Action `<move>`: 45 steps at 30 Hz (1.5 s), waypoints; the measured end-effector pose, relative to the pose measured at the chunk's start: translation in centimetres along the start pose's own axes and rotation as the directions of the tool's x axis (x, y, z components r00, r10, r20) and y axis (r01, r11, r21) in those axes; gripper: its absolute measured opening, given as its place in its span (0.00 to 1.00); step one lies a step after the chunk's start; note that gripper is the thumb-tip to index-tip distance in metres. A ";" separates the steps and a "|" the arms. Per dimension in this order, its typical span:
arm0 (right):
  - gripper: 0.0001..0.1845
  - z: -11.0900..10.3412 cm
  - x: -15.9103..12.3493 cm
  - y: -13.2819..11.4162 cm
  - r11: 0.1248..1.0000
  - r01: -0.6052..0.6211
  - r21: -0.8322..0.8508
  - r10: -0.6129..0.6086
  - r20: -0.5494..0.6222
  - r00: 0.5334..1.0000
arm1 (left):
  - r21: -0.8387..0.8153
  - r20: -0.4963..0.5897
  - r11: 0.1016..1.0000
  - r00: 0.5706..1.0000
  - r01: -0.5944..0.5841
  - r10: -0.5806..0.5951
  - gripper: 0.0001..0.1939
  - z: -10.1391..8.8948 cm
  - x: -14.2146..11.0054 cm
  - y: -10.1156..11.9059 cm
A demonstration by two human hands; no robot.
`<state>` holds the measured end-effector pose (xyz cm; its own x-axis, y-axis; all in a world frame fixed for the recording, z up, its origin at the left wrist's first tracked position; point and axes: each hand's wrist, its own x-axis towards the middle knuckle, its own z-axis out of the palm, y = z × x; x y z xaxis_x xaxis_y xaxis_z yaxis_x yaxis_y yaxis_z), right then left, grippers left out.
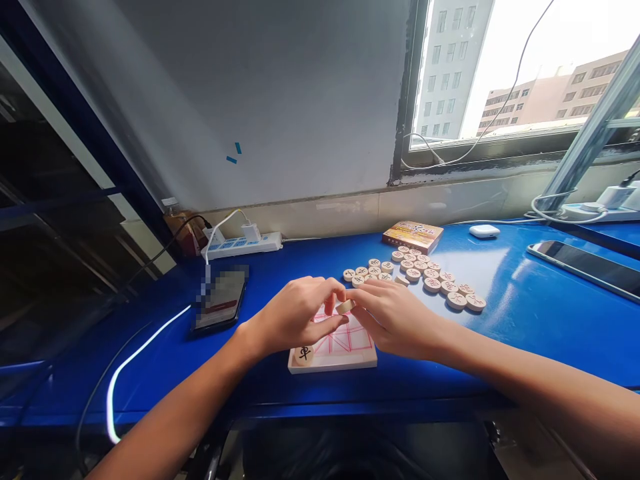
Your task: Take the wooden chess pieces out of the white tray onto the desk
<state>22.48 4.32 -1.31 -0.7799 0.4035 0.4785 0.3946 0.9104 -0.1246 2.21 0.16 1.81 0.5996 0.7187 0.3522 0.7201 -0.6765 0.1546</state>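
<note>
My left hand (303,312) and my right hand (400,317) meet above a small white board (335,365) marked with red lines. Between their fingertips is a round wooden Chinese chess piece (345,307), seen edge-on. My left thumb and index finger curve around it, and the right fingers touch it from the other side; the right fingertips are partly hidden. On the board's near left corner lies another piece (304,354) with a black character. Beyond my hands are black-marked pieces (374,271) and, to the right, several red-marked pieces (433,285).
A cardboard box (413,237) stands by the wall behind the pieces. On the left are a phone (220,300), a power strip (245,246) and a glowing white cable (113,400). A white earbud case (484,231) and another phone (585,268) lie on the right of the blue table (525,347).
</note>
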 end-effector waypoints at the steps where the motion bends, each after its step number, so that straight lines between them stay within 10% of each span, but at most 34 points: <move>1: 0.09 -0.1 0.0 0.0 1.000 -0.004 0.000 0.004 -0.002 1.000 | 0.006 -0.002 1.000 1.000 0.005 -0.005 0.08 0.0 0.0 0.0; 45: 0.08 0.2 0.2 0.2 0.979 -0.050 0.197 0.085 -0.176 0.981 | -0.039 -0.047 0.999 0.999 0.014 -0.016 0.06 -0.2 0.2 0.4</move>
<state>22.31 4.57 -1.43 -0.6456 0.4574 0.6115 0.3296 0.8893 -0.3172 2.56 0.04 2.10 0.5710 0.7210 0.3925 0.7141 -0.6721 0.1958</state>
